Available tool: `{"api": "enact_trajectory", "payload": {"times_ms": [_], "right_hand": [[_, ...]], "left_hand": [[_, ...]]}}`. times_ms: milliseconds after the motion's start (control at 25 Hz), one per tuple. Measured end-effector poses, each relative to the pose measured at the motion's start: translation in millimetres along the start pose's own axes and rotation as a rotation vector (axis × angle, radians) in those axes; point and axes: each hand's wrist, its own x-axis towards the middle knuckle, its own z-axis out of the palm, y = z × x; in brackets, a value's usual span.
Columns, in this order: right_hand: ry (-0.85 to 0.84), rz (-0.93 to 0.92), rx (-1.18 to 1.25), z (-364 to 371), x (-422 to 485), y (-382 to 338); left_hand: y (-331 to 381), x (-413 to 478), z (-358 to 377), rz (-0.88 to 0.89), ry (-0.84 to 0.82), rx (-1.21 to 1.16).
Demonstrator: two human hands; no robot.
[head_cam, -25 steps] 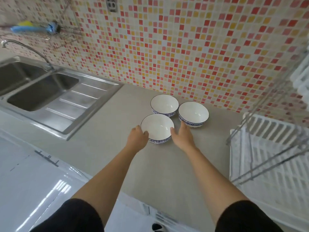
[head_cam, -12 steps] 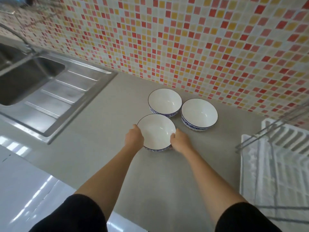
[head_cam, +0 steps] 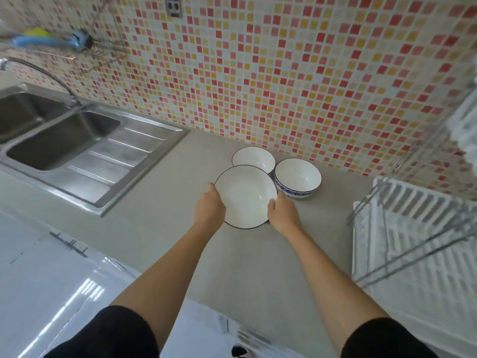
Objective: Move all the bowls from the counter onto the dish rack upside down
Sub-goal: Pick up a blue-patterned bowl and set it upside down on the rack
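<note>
Sink [head_cam: 64,143] at counter's left end. Left hand [head_cam: 210,206] curled on near bowl [head_cam: 245,196], left rim. Right hand [head_cam: 282,214] curled on right rim. Bowl looks lifted, open side up. 2 more bowls, back bowl [head_cam: 254,158] and right bowl [head_cam: 296,178], sit by counter's back edge. Step: first bowl picked up. Next: carry right, flip over, set on dish rack [head_cam: 418,244] at counter's right end.

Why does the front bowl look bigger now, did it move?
Yes. The front bowl, held by the left hand and right hand, has come up off the counter; it now overlaps the back bowl.
</note>
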Motion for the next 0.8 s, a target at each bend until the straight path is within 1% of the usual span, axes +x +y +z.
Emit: {"api": "enact_trajectory", "payload": {"times_ms": [80, 200, 320, 400, 520, 600, 680, 720, 800], "right_hand": [[0.048, -0.017, 0.084, -14, -30, -4], [0.095, -0.075, 0.228, -43, -77, -11], [0.154, -0.144, 0.388, -82, -124, -27], [0.237, -0.200, 0.487, -114, -155, -37], [0.385, -0.276, 0.569, -165, -191, -45], [0.472, -0.327, 0.623, -199, -210, -47], [0.513, -0.418, 0.702, -230, -225, -47], [0.529, -0.472, 0.746, -247, -231, -43], [0.532, -0.575, 0.828, -281, -241, -28]], "left_hand": [[3, -31, -19, 0.013, 0.061, -0.104], [9, -77, -40, 0.145, 0.181, -0.246], [25, -120, -61, 0.235, 0.256, -0.447], [43, -149, -76, 0.315, 0.303, -0.584], [80, -189, -99, 0.433, 0.370, -0.763], [108, -212, -112, 0.510, 0.395, -0.872], [132, -232, -124, 0.591, 0.419, -0.975], [146, -242, -127, 0.651, 0.406, -1.030], [176, -261, -130, 0.769, 0.314, -1.143]]}}
